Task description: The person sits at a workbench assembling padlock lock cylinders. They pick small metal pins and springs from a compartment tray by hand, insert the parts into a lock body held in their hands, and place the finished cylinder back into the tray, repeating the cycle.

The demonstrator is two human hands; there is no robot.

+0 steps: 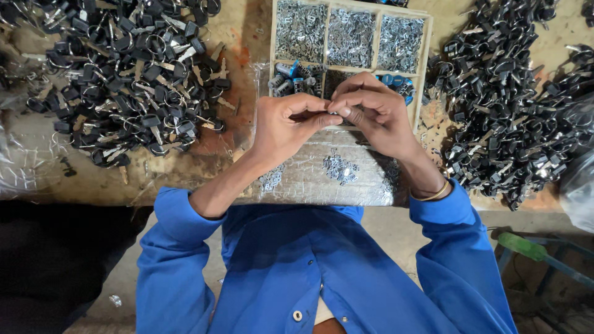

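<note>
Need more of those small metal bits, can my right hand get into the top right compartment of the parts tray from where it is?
Probably yes. The right hand hovers just below the tray, pinching something tiny with the left hand. The top right compartment lies open and uncovered.

A tray (273, 55) sits at the middle of the tabletop (241, 37), small metal parts (350, 37) in its compartments; a key heap (124, 74) lies left of it; another heap (513, 105) lies right; both hands meet before the tray, left hand (286, 127) touching right hand (371, 114).
</note>
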